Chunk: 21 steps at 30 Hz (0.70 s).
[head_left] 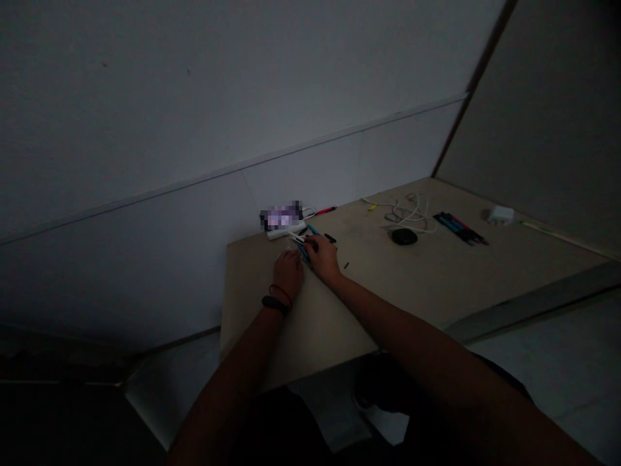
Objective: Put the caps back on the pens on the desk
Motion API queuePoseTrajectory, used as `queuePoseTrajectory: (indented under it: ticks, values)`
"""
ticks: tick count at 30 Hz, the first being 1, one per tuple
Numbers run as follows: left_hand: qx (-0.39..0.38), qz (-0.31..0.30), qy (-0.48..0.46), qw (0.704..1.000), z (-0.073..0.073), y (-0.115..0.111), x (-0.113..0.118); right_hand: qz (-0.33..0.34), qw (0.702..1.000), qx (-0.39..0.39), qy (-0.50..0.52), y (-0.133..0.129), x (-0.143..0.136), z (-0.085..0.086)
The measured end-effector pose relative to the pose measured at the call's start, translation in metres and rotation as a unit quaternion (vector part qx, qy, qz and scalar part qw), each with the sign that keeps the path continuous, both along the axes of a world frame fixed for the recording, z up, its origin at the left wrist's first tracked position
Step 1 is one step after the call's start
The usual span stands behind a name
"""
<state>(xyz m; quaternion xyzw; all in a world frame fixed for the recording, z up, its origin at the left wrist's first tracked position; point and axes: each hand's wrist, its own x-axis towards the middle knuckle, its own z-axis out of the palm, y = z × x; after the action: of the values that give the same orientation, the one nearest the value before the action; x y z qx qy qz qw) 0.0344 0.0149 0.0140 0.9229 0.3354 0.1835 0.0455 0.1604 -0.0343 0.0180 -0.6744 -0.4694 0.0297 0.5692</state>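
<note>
My left hand (290, 270) rests low over the table with its fingers bent together at a pale, clear-looking item (291, 246). What its fingertips hold is too dark to make out. Close beside it, my right hand (324, 256) has its fingers curled and pinched around a slim blue pen (303, 252), which lies between the two hands. Thin white pieces (295, 237) stick out just past the right fingertips. Behind that hand lie another blue pen (313, 229) and a short black piece (330, 239).
A lit phone (281, 217), blurred, leans by the wall on a white power strip (287, 231). A red pen (325, 211), a coiled white cable (412, 213), a round black case (404, 237), several pens (458, 228) and a white adapter (501, 215) lie on the table (369, 291).
</note>
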Motion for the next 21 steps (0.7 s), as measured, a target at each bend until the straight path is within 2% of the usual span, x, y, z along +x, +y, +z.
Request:
queuePoseTrajectory:
  ticks: [5,10,14,17,21]
  values:
    - [-0.012,-0.029,-0.039,0.999,-0.007,0.003,-0.010,0.026,0.998,0.011,0.060,0.008,0.005,-0.002]
    - [-0.045,-0.072,-0.043,0.995,-0.007,0.010,-0.019,0.047,0.974,0.041,0.216,0.009,0.009,-0.006]
    - [-0.071,-0.041,-0.067,0.994,-0.002,0.014,-0.020,0.060,0.961,0.039,0.267,0.010,0.012,-0.007]
    - [-0.071,-0.014,-0.084,0.994,0.002,0.013,-0.021,0.065,0.959,0.042,0.272,0.009,0.011,-0.007]
    - [-0.060,-0.009,-0.069,0.996,0.008,0.011,-0.021,0.084,0.958,0.050,0.269,0.006,0.006,-0.004]
